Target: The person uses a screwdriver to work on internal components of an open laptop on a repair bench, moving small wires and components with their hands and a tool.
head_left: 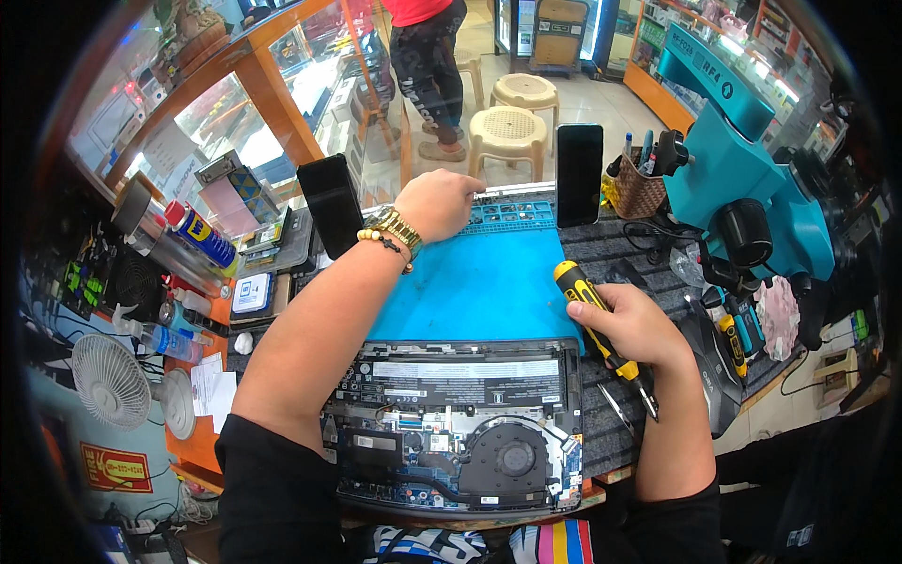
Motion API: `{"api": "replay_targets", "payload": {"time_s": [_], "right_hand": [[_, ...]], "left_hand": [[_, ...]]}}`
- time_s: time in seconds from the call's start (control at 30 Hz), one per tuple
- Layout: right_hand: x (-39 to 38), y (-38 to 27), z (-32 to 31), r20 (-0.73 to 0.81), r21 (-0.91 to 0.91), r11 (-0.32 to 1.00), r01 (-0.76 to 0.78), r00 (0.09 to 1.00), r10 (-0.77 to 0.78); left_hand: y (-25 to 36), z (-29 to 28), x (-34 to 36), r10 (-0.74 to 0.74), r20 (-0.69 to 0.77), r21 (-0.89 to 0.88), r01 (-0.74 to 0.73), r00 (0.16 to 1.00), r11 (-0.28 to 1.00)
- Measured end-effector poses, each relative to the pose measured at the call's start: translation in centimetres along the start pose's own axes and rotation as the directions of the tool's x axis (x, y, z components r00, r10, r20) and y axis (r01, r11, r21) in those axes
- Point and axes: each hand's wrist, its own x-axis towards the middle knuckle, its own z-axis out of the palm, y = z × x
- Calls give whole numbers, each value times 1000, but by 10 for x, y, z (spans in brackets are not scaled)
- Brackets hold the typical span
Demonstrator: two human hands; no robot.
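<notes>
My left hand (437,205) reaches to the far edge of the blue work mat (470,282). Its index finger is stretched out over a blue compartment tray (512,216) with small parts; the other fingers are mostly hidden. At the right of the mat, my right hand (639,324) is closed around a yellow and black screwdriver (575,285), its metal tip pointing down toward me. Nearest to me lies a laptop base (460,428) without its bottom cover. It shows a battery (470,383), a round fan (515,458) and boards.
Dark phones stand upright, one at left (329,202) and one at right (579,174). Tweezers (615,406) lie right of the laptop. A teal microscope (738,160) rises at right, near a pen basket (637,183). A spray can (199,235) and small fan (113,381) stand left. Beyond, a person stands near stools.
</notes>
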Motion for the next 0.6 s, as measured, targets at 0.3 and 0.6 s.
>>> {"api": "replay_targets", "payload": {"time_s": [0.3, 0.6], "right_hand": [[-1, -4, 0, 10, 10, 1000, -6, 1000, 6], [0, -2, 0, 7, 6, 1000, -15, 1000, 15]], "left_hand": [[2, 4, -2, -3, 82, 66, -2, 997, 998], [4, -9, -4, -42, 34, 38, 41, 999, 998]]}}
